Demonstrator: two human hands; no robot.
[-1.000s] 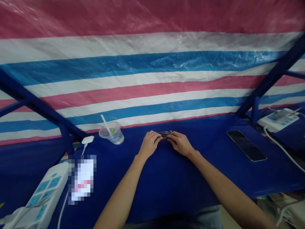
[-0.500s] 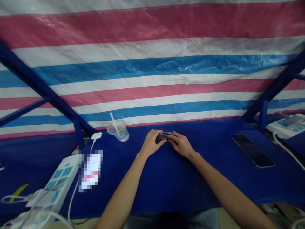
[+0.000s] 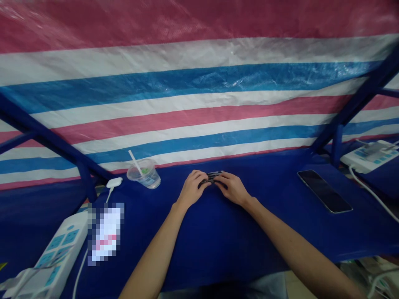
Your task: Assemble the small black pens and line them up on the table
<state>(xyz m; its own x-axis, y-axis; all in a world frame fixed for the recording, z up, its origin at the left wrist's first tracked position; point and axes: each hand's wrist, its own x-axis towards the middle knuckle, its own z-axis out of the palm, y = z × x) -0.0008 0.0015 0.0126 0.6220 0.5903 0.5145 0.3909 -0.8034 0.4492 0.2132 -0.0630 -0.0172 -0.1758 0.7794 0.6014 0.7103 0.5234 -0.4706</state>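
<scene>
A small dark oblong object (image 3: 213, 176) with a grey sheen sits low over the blue table top, gripped between both hands. Its middle shows, while its ends are hidden behind my fingers. My left hand (image 3: 193, 189) holds its left end, fingers curled over the top. My right hand (image 3: 232, 188) closes on its right end from the other side. Both forearms reach forward from the bottom of the view. I cannot tell exactly what the object is.
A plastic cup with a straw (image 3: 144, 174) stands left of my hands, and a black smartphone (image 3: 324, 191) lies to the right. White power strips (image 3: 59, 253) sit at both sides. A blue metal frame (image 3: 358, 106) holds up a striped tarpaulin (image 3: 199, 112) behind the table.
The whole scene has shifted left and slightly up since the previous frame as my head moved. My hands stay together on the dark object, and my fingers now cover slightly more of it.
</scene>
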